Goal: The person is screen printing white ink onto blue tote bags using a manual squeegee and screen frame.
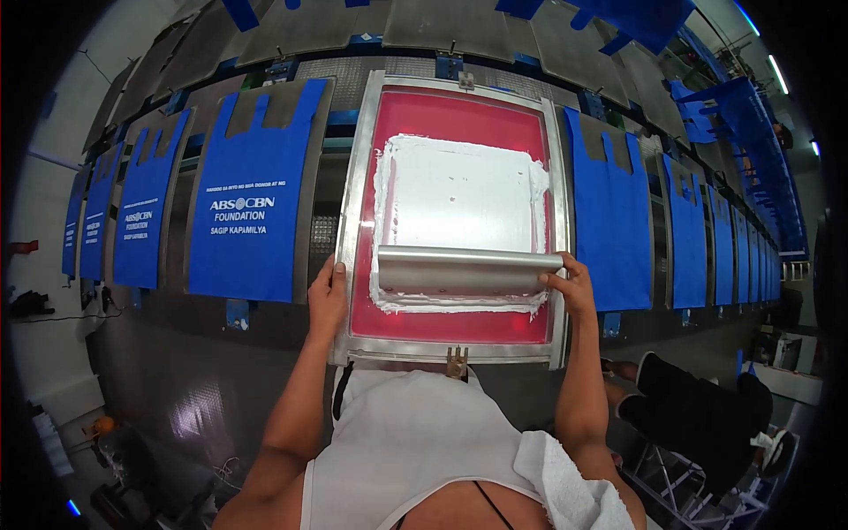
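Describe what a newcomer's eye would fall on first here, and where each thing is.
Probably the pink screen in its metal frame at the centre, white paste over its middle. Across the screen's lower part lies a metal bar, its right end in the right hand, while the left hand holds the frame's left side. Blue bags line both sides, those at left bearing white print.

Open room over white ink (464, 199), metal bar (468, 268) across its near part — frame (357, 194) all around
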The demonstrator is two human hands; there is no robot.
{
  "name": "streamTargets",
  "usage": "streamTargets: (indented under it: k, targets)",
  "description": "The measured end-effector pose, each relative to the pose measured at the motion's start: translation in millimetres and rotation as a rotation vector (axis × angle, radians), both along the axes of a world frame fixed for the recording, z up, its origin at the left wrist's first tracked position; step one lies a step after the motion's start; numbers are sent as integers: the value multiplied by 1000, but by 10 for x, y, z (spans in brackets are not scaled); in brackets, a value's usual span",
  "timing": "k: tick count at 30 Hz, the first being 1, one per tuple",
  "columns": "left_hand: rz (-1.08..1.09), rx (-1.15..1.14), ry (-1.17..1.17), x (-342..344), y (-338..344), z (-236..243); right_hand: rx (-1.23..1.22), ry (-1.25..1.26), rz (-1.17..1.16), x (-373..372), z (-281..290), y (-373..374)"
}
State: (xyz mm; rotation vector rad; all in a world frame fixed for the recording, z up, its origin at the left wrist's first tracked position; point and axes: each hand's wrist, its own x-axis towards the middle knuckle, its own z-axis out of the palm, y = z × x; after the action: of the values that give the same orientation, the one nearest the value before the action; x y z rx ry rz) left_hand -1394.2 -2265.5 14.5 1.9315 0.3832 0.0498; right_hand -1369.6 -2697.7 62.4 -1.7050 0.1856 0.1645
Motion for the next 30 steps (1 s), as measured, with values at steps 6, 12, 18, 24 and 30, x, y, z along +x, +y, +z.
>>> streamTargets:
  k: [6,12,18,24,30]
  targets:
    - [74,-42,-62,-24,-148,-172,-48,112,-130,100,-291,-276]
    - [95,55,-29,-62,-171,-133,1,-61,42,20,-280,-253]
    - [139,-157,111,47,-172,-315,-88,-82,27,13,-448,-255]
    - [86,-66,61,78,-85,-377,13,-23,48,-3,-498,-210]
    - [81,-48,50,65,-82,-516,-60,-80,96,29,-598,-239]
